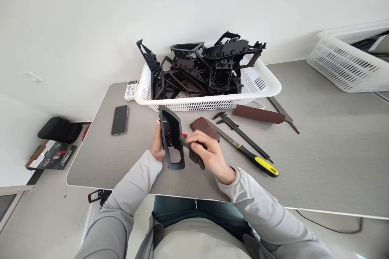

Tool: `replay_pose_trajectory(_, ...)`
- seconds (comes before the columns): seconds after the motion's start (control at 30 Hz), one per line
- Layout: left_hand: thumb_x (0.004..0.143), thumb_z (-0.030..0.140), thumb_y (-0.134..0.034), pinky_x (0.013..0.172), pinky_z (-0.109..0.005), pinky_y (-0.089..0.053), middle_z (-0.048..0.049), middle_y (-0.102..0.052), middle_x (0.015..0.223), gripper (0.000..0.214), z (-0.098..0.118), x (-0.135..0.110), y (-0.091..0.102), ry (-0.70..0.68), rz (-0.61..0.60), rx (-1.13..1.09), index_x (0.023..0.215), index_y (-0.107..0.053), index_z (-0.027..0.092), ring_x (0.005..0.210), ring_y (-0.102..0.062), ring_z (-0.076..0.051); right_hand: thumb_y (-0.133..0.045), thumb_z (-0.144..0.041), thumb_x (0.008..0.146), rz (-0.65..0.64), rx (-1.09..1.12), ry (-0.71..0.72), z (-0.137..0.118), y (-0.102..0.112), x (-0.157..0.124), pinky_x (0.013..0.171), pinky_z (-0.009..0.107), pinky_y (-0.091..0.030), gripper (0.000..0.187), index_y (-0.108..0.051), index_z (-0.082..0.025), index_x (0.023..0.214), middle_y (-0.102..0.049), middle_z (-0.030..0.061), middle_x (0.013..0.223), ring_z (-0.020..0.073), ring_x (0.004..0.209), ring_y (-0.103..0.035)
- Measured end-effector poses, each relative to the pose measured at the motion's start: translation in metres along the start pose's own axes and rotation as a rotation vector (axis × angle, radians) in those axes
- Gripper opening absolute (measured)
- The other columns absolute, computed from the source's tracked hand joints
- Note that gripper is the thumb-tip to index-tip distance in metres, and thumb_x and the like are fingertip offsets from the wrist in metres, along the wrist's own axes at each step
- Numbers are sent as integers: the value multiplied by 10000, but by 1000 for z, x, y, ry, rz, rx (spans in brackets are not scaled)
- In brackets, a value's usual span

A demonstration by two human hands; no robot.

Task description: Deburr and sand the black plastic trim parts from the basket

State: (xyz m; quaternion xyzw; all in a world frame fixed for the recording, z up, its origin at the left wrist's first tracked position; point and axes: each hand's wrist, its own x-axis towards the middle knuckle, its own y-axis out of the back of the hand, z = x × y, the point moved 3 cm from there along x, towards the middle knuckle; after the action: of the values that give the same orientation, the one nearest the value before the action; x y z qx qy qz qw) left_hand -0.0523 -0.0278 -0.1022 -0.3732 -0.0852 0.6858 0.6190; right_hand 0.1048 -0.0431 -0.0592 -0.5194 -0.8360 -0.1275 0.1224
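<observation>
My left hand (157,145) grips a black plastic bezel (175,166) by its left side, holding it upright above the table's front part. The bezel has a deep frame with openings through it. Pinched in my right hand (211,154) is a dark, folded piece of sandpaper (197,159), close against the bezel's right edge; whether they touch I cannot tell. Just behind that hand lies a brown sandpaper sheet (202,125). A small red thing (184,134) shows beside the bezel, mostly hidden.
A white basket (209,103) heaped with black plastic parts (225,54) stands at the back. To the right lie a file with a yellow-black handle (258,162), a caliper (243,135), rolled sandpaper (258,114) and another file (284,114). A phone (119,119) lies left; another basket (343,62) stands far right.
</observation>
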Motion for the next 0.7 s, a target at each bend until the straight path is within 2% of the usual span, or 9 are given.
replay_pose_trajectory(0.07, 646, 835, -602, 797, -373, -561, -80, -744, 818, 728, -2, -2, -2, -89, 67, 38, 894, -702, 158, 910, -709, -270, -527, -235, 894, 119, -48, -57, 4, -1, 1, 732, 310, -497, 126, -648, -215, 923, -618, 42, 904, 165, 801, -602)
replay_pose_trajectory(0.13, 636, 841, -598, 784, -355, -555, -68, -735, 797, 725, -4, -5, -4, -214, 157, 92, 882, -692, 166, 916, -706, -264, -621, -289, 846, 38, -76, -95, 9, -13, 0, 775, 340, -499, 146, -631, -208, 967, -633, 58, 971, 187, 849, -609)
replay_pose_trajectory(0.23, 607, 812, -656, 743, -332, -540, -32, -718, 806, 700, -4, -10, -5, -350, 219, 128, 948, -665, 201, 836, -699, -228, -654, -294, 809, -86, -50, -220, 16, -28, -5, 693, 324, -488, 177, -600, -205, 952, -629, 14, 811, 170, 714, -589)
replay_pose_trajectory(0.3, 595, 821, -656, 735, -331, -531, -20, -709, 844, 716, -2, -12, -4, -419, 213, 88, 997, -648, 229, 822, -686, -219, -663, -304, 783, -86, 75, -300, 17, -27, -5, 638, 300, -473, 171, -609, -208, 914, -613, -10, 746, 149, 642, -558)
replay_pose_trajectory(0.37, 615, 825, -637, 784, -344, -525, -30, -710, 940, 718, 2, -11, -3, -463, 154, 39, 1040, -644, 246, 919, -676, -235, -691, -323, 727, -25, 297, -391, 16, -17, -1, 615, 284, -475, 177, -619, -210, 843, -622, -14, 736, 144, 634, -566)
replay_pose_trajectory(0.43, 625, 742, -707, 846, -362, -515, -46, -707, 1025, 671, 5, -10, -3, -437, 44, 37, 1070, -643, 244, 1034, -655, -263, -704, -320, 672, 60, 519, -524, 16, -5, 2, 579, 271, -476, 179, -611, -209, 777, -626, -22, 685, 141, 595, -575)
replay_pose_trajectory(0.5, 596, 577, -814, 835, -375, -516, -53, -709, 1004, 636, 6, -8, -4, -327, -57, 70, 1093, -629, 226, 1028, -658, -281, -702, -286, 627, 107, 604, -633, 16, 5, 5, 546, 256, -465, 164, -618, -198, 736, -629, -25, 640, 134, 557, -572)
replay_pose_trajectory(0.6, 541, 379, -872, 694, -333, -520, -12, -690, 883, 646, 6, -8, -3, -216, -70, 86, 1097, -586, 218, 807, -678, -223, -705, -269, 613, 84, 501, -690, 19, 15, 7, 515, 241, -436, 142, -657, -177, 710, -637, -13, 623, 125, 538, -557)
replay_pose_trajectory(0.7, 512, 335, -888, 573, -271, -484, 28, -657, 820, 684, 5, -8, -3, -190, -56, 120, 1093, -544, 225, 628, -614, -138, -689, -333, 694, 198, 272, -575, 25, 30, 12, 568, 266, -467, 191, -709, -182, 809, -686, 15, 733, 155, 630, -605)
